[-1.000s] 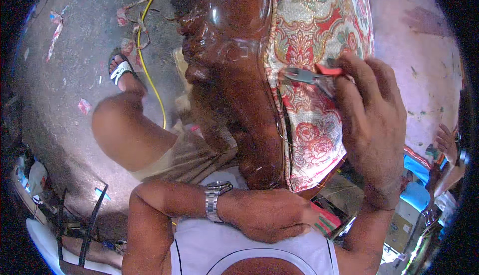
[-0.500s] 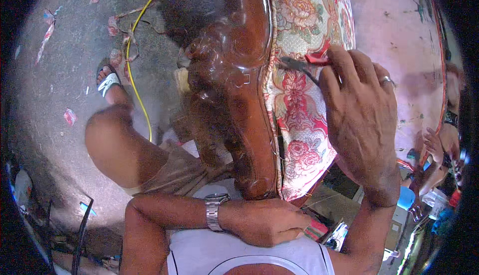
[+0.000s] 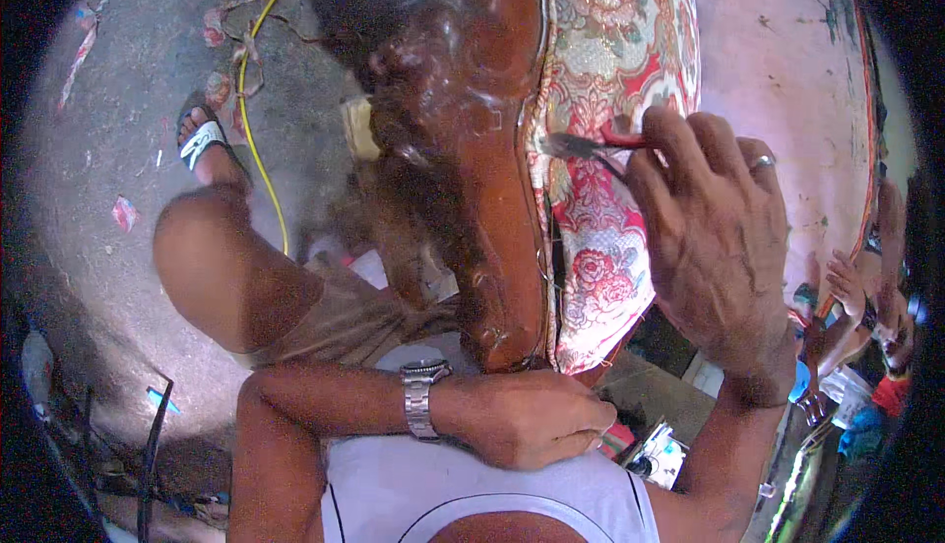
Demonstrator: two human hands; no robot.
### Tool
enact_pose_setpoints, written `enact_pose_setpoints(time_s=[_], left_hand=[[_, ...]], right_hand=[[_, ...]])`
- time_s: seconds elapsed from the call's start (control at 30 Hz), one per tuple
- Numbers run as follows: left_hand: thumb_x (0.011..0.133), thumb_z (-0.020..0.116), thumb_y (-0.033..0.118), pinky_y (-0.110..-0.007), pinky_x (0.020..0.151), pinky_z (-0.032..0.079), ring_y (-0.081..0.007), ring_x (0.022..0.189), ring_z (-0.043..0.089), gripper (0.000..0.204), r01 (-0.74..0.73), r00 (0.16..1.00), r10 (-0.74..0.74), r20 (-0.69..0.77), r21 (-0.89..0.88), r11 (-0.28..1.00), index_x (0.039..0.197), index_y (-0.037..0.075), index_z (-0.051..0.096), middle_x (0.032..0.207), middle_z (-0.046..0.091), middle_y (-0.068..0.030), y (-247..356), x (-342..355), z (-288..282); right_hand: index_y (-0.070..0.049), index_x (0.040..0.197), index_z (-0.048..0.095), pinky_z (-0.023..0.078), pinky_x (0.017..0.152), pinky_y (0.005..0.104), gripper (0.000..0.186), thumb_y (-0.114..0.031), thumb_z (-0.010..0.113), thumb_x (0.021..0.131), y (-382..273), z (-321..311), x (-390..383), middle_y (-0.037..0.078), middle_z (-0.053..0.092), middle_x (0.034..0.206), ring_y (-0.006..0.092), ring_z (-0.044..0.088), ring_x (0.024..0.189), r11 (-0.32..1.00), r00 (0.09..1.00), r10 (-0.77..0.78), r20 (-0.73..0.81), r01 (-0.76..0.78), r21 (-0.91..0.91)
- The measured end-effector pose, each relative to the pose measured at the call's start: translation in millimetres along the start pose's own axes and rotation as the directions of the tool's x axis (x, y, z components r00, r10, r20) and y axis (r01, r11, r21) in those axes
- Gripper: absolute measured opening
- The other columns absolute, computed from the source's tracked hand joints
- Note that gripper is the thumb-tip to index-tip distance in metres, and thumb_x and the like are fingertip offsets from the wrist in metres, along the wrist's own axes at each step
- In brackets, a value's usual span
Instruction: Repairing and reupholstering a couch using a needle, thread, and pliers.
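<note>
Right hand point(image 3: 724, 248) sits at about 3 o'clock in the head view, fingers curled tight around a pair of red-handled pliers point(image 3: 591, 144). The metal nose of the pliers points toward 9 o'clock and touches the floral cushion point(image 3: 610, 80) close to its seam with the wooden frame point(image 3: 497, 198). A ring shows on one finger of that hand.

The cushion is red and cream with a flower pattern; it runs from 12 o'clock down to near the centre, lying against the right edge of the frame. The frame is dark, glossy, carved wood, running from 12 o'clock down toward 6 o'clock, its lower end resting just above the left hand.

Left hand point(image 3: 536, 415) at about 6 o'clock, closed in a loose fist under the bottom end of the frame and the cushion corner. Whether it grips anything I cannot tell; the fingers are tucked under. A metal wristwatch point(image 3: 421, 400) is on that wrist.

The person's bare knee point(image 3: 221, 267) is at 9 o'clock, with tan shorts below it. A sandalled foot point(image 3: 202, 139) is at 10 o'clock on the grey concrete floor point(image 3: 108, 100). A yellow cord point(image 3: 246, 100) runs across the floor from 11 o'clock down past the foot toward the knee.
</note>
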State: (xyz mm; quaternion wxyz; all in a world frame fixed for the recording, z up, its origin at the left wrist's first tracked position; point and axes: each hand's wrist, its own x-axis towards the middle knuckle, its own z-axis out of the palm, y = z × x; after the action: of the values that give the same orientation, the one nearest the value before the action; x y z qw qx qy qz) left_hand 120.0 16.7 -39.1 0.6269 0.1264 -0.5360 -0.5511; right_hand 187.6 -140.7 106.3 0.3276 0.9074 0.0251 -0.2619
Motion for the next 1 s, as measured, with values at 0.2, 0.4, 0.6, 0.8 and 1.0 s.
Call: enact_pose_setpoints(time_s=[0.2,0.4,0.6,0.8,1.0], left_hand=[[0.103,0.052,0.021,-0.055,0.083,0.050,-0.0457,0.091,0.065,0.022,-0.042,0.997,0.042,-0.072,0.001,0.999,0.106,-0.001,0.057,0.091,0.063,-0.0260,0.4,0.3,-1.0],[0.103,0.054,0.020,-0.052,0.085,0.052,-0.0437,0.093,0.065,0.024,-0.016,0.999,0.016,-0.042,0.004,1.000,0.110,-0.003,0.058,0.092,0.064,-0.0267,2.9,0.4,-2.2],[0.099,0.061,0.012,-0.044,0.090,0.056,-0.0357,0.095,0.068,0.029,-0.222,0.960,0.253,-0.117,0.229,0.948,0.114,-0.014,0.061,0.102,0.066,-0.0217,-10.5,-5.3,11.3],[0.099,0.063,0.013,-0.043,0.092,0.056,-0.0353,0.100,0.069,0.032,-0.180,0.969,0.211,-0.126,0.217,0.959,0.119,-0.012,0.062,0.107,0.068,-0.0216,-7.7,-6.1,9.1],[0.100,0.060,0.016,-0.044,0.091,0.056,-0.0373,0.099,0.068,0.031,-0.118,0.984,0.131,-0.123,0.105,0.987,0.122,-0.006,0.062,0.105,0.067,-0.0230,-5.8,-5.6,4.8]], right_hand=[[-0.010,0.107,0.070,0.044,0.086,0.0416,0.022,-0.017,0.064,0.087,-10.4,-5.4,-4.9,0.003,0.058,0.116,0.0213,0.057,0.106,0.999,0.999,-0.024,0.038,0.023,0.031],[-0.010,0.100,0.069,0.041,0.084,0.0413,0.017,-0.018,0.066,0.085,-15.8,-4.3,-1.8,0.002,0.057,0.109,0.0213,0.056,0.098,0.999,1.000,-0.021,0.006,0.021,0.026],[-0.012,0.094,0.069,0.040,0.085,0.0420,0.014,-0.020,0.066,0.083,-21.7,-9.6,-0.5,0.003,0.056,0.104,0.0212,0.055,0.095,0.999,0.999,0.027,0.042,-0.025,-0.028],[-0.012,0.093,0.068,0.040,0.085,0.0423,0.013,-0.019,0.066,0.082,-21.7,-14.0,5.1,0.004,0.057,0.101,0.0220,0.056,0.095,1.000,0.997,0.016,0.078,-0.014,-0.026],[-0.011,0.098,0.066,0.042,0.087,0.0437,0.016,-0.017,0.064,0.083,-15.8,-14.7,6.9,0.005,0.059,0.101,0.0234,0.058,0.095,1.000,0.988,-0.006,0.157,0.005,0.002]])
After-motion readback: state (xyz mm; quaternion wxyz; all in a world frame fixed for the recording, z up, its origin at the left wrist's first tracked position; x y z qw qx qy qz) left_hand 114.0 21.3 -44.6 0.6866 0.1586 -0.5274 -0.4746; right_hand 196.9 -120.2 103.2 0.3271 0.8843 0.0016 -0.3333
